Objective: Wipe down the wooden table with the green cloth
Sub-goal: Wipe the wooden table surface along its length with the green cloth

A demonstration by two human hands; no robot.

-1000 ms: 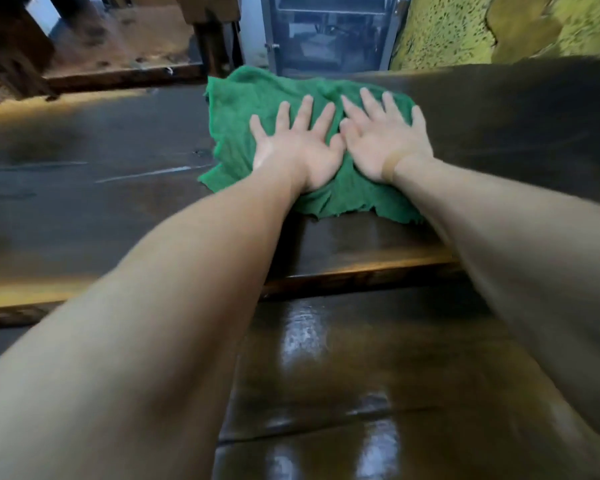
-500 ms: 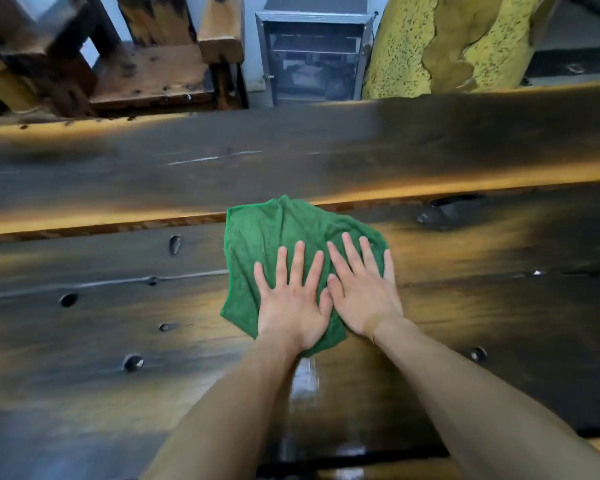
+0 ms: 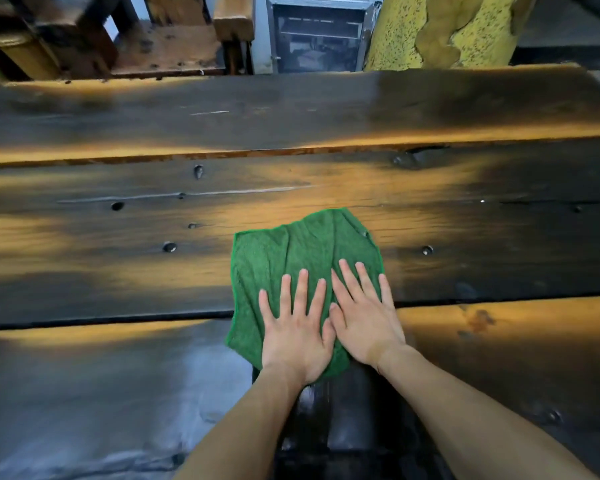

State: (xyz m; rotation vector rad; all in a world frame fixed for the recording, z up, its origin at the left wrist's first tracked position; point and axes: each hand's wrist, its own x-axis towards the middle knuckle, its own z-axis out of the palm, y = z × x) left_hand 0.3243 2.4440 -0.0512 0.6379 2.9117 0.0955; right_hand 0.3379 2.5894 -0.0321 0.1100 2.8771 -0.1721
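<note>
Both hands have drawn the green cloth [image 3: 302, 258] back toward the person: a second ago it lay on the far plank by the back edge, half a second ago just short of the seam between the far and middle planks, and now its near edge hangs over the dark gap [image 3: 118, 318] between the middle plank and the nearest one. The left hand [image 3: 297, 336] and right hand [image 3: 362, 323] lie side by side, thumbs touching, fingers straight and spread, palms pressing flat on the near half of the cloth; neither grips it. The cloth's far half bunches in soft folds ahead of the fingertips. Judging from this, one pull stroke across the wooden tabletop [image 3: 482, 237] is near its end. Strips left and right of the cloth seem not yet covered by this stroke, so more passes look needed.
</note>
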